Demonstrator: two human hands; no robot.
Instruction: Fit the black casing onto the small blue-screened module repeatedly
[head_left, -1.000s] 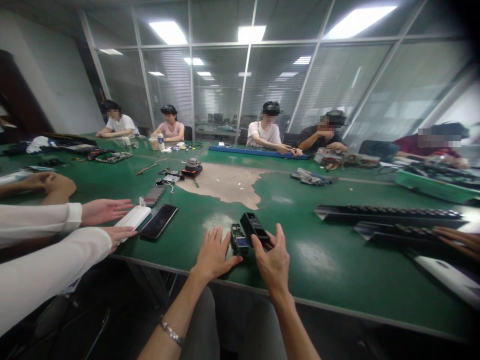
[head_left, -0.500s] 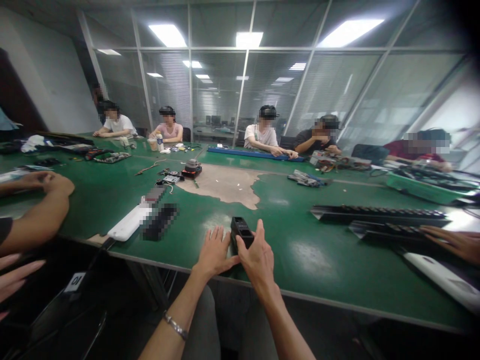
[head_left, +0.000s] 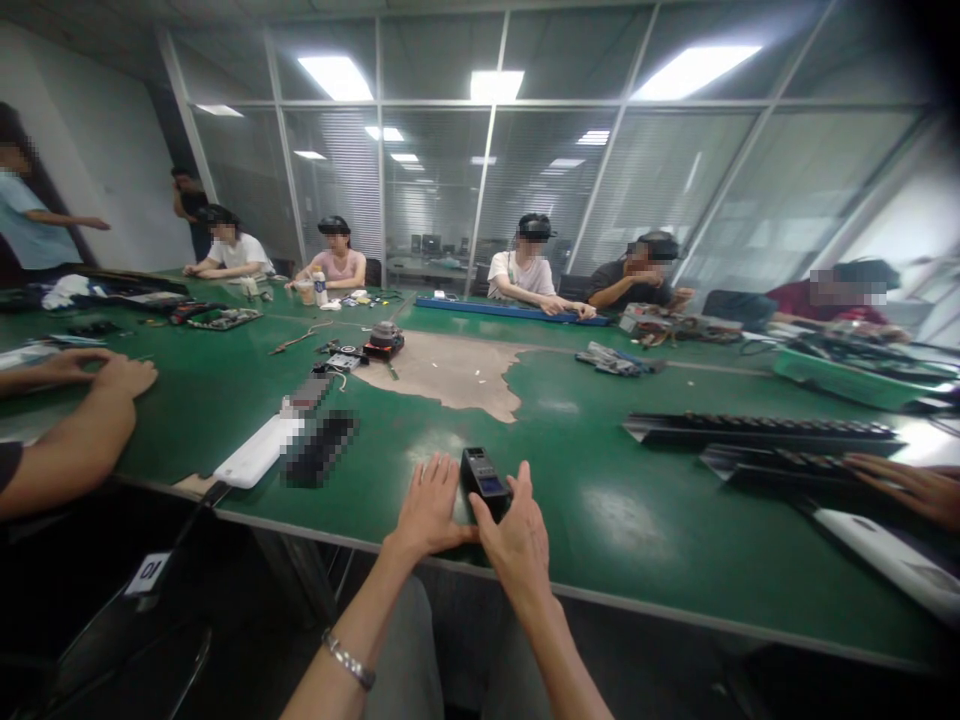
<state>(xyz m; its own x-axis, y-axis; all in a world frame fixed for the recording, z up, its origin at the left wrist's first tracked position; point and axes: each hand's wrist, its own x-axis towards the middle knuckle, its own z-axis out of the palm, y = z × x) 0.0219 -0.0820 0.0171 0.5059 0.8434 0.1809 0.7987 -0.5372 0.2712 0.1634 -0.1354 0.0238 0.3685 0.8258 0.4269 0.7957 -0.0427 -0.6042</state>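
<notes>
A small black handheld electronic device (head_left: pixel 484 480) stands on the green table (head_left: pixel 637 530) near its front edge, with a small lit blue screen on its face. My right hand (head_left: pixel 517 530) curls around its lower right side and hides its bottom corner. My left hand (head_left: pixel 427 508) lies flat beside it with the fingers spread, its thumb reaching toward the device's base. It holds nothing. A metal bracelet (head_left: pixel 349 660) circles my left wrist.
To the left lie a white flat device (head_left: pixel 259 450) and a blurred dark phone (head_left: pixel 321 448). A co-worker's hand (head_left: pixel 904 490) rests on long black strips (head_left: pixel 757 430) at right. Another person's hand (head_left: pixel 97 375) lies at left. Electronics boards sit beyond a worn beige patch (head_left: pixel 450 375).
The separate board and black casing seen earlier are now one unit between my hands, its lit screen showing. The co-worker's hands at left have moved away from the white device.
</notes>
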